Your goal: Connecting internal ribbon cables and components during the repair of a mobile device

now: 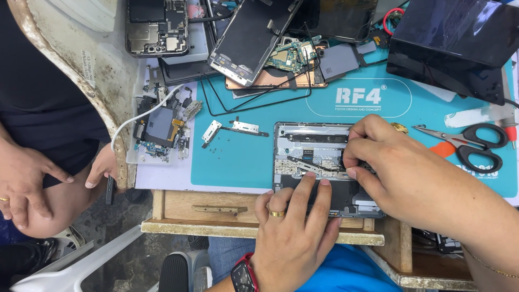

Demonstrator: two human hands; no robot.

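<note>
- Opened phone (313,157) lies on teal mat (243,162), near the surface's front edge.
- Left hand (292,232): fingers flat, pressing phone's lower half (gold ring worn).
- Right hand (400,173): fingertips pinched inside phone; held part hidden.
- Scissors (470,143) at right.

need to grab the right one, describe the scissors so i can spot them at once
Start at the teal mat that covers the bench and follow it to its right end, past the opened phone under the person's hands. The scissors lie flat there, just below the black box. They are the only tool with two black loop handles and bare steel blades, which point left.
</note>
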